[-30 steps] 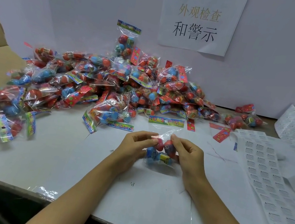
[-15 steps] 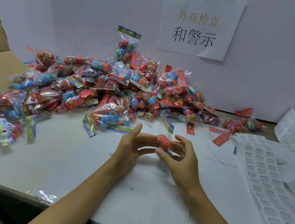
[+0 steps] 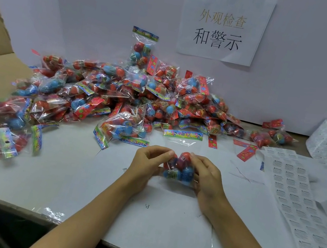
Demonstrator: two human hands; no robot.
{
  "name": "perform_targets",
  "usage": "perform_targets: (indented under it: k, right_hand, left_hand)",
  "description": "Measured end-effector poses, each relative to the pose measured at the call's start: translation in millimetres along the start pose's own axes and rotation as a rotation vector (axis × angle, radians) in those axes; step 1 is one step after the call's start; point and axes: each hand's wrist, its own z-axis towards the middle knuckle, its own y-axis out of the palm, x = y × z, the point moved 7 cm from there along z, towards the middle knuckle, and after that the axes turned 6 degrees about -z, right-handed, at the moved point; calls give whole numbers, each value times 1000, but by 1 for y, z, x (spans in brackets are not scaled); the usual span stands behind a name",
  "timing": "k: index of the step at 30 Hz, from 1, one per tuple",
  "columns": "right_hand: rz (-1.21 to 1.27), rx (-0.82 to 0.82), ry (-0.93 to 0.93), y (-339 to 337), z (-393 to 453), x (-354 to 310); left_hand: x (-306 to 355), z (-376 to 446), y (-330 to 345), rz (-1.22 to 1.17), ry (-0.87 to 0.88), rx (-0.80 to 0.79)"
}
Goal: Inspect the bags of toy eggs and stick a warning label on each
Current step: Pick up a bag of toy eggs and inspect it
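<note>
clear bag of red and blue toy eggs (image 3: 181, 169) upright at near centre; label strip (image 3: 300, 203) flat at right.

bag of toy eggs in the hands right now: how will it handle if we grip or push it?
The bag is thin crinkly clear film, so probably floppy and a bit slippery; both the left hand and the right hand pinch it. The round eggs inside look loose, so they likely shift and bulge under a grip. Pushed, it should slide or slump, not roll far.
</note>
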Motion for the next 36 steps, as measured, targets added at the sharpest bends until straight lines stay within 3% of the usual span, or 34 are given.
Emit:
perform_targets:
  k: [27,32,36]
  right_hand:
    - [3,31,15,-3,2,3]
    - [36,140,-29,-12,3,0]
    - [66,72,-93,-10,0,-6]
  left_hand:
    - [-4,5,-4,-15,7,29]
    - [-1,4,-13,253,133,160]
    - [-2,3,-1,235,136,-9]
